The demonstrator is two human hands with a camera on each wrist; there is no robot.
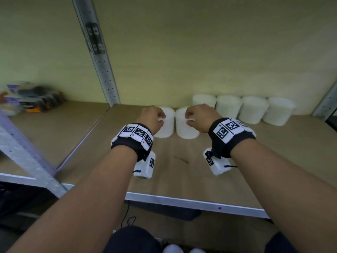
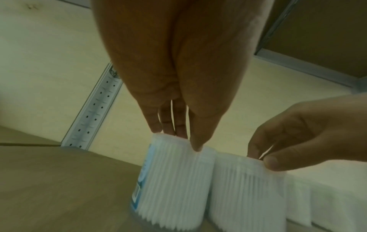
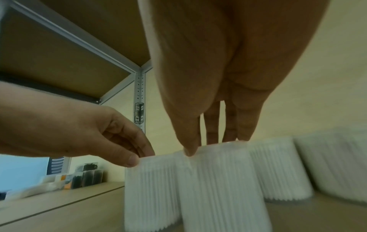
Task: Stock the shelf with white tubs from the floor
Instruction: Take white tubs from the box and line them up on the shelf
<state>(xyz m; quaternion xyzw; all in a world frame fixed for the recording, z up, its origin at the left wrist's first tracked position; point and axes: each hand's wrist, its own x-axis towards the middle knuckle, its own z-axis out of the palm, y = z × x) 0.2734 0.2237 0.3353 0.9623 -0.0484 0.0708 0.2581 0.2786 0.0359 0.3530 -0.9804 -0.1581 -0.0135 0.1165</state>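
Note:
Two ribbed white tubs stand side by side on the wooden shelf board (image 1: pixel 182 170). My left hand (image 1: pixel 160 118) pinches the top rim of the left tub (image 1: pixel 165 127) from above. My right hand (image 1: pixel 189 119) pinches the top of the right tub (image 1: pixel 185 128) the same way. In the left wrist view, my left hand (image 2: pixel 183 140) has its thumb and fingers on the rim of the left tub (image 2: pixel 174 185), which has a blue label. In the right wrist view, my right hand (image 3: pixel 208 146) grips the right tub (image 3: pixel 218 185).
Several more white tubs (image 1: pixel 253 109) stand in a row along the back wall to the right. A perforated metal upright (image 1: pixel 104 70) rises at the left. Dark packaged goods (image 1: pixel 31 101) lie on the neighbouring shelf. An upper shelf (image 3: pixel 59 51) hangs overhead. The metal front edge (image 1: pixel 182 199) is near me.

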